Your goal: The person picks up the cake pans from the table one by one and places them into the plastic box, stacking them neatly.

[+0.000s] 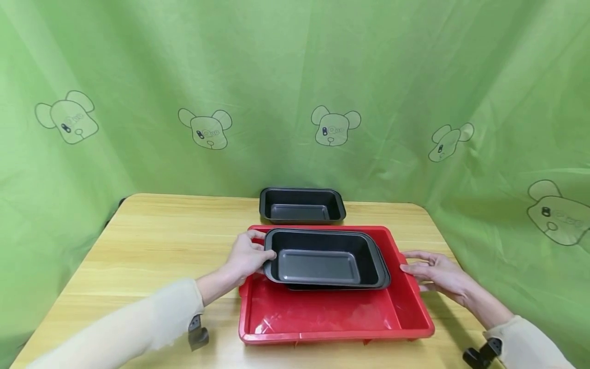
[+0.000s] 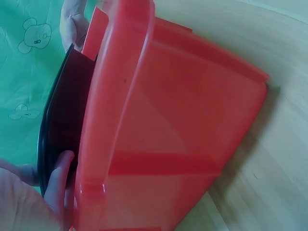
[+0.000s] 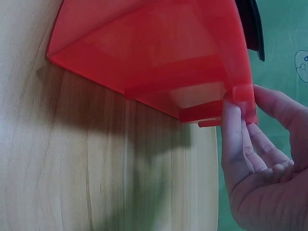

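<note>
The left hand (image 1: 246, 258) grips the left end of the dark baking pan (image 1: 322, 259), its thumb hooked over the rim and its fingers curled behind the pan's edge; the left wrist view shows the thumb (image 2: 57, 180) lying against the pan's dark wall, just beside the wall of the red tray (image 2: 159, 139). The right hand (image 1: 438, 274) lies with its fingers nearly straight and spread against the right outer rim of the red tray (image 1: 336, 312), holding nothing; in the right wrist view the fingertips (image 3: 231, 115) touch the tray's rim at a corner.

The dark baking pan sits inside the red tray, toward its far side, nested on what looks like a second pan of the same kind whose edge shows beneath it at the right. The near part of the tray floor is bare and glossy. The tray stands on the wooden counter (image 1: 138, 241), near its front edge.

Behind the tray, well clear of both hands, another dark pan (image 1: 301, 205) stands alone on the counter. A green cloth (image 1: 295, 77) printed with cartoon bear heads hangs behind and around the counter.
</note>
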A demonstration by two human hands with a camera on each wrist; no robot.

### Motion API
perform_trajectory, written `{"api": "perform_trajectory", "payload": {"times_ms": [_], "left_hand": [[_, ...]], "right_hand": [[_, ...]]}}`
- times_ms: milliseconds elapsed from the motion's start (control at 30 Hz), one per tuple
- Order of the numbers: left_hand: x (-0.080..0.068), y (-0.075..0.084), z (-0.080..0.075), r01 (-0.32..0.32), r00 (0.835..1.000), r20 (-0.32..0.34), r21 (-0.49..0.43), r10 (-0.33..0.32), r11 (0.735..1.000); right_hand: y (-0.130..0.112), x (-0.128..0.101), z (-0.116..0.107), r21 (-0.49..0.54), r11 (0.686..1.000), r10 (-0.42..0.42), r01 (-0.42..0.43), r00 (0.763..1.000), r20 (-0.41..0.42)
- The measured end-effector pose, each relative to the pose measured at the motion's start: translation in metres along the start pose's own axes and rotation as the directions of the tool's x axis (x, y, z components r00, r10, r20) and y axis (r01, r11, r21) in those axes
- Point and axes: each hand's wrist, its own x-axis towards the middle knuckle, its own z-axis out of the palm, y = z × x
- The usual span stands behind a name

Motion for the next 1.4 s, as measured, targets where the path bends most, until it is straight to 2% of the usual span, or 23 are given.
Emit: {"api": "perform_trajectory", "payload": {"times_ms": [567,1000,1233,1400], "left_hand": [[0.005,0.001,0.011,0.014,1.0,0.007,-0.001,-0.014,1.0],[0.009,0.002,0.023,0.023,1.0,0.014,-0.019,-0.023,1.0],[0.01,0.001,0.029,0.036,0.999,-0.013,0.035,-0.036,0.999],[0.011,0.0,0.031,0.044,0.999,0.001,0.034,-0.044,0.998]], "right_hand": [[0.0,0.0,0.0,-0.023,1.0,0.015,-0.016,1.0,-0.02],[0.0,0.0,0.0,0.01,1.0,0.006,-0.006,1.0,0.001],[0.001,0.001,-0.001,0.019,1.0,-0.008,0.008,1.0,0.021],[0.001,0.001,-0.001,0.023,1.0,-0.012,0.011,1.0,0.026]]}}
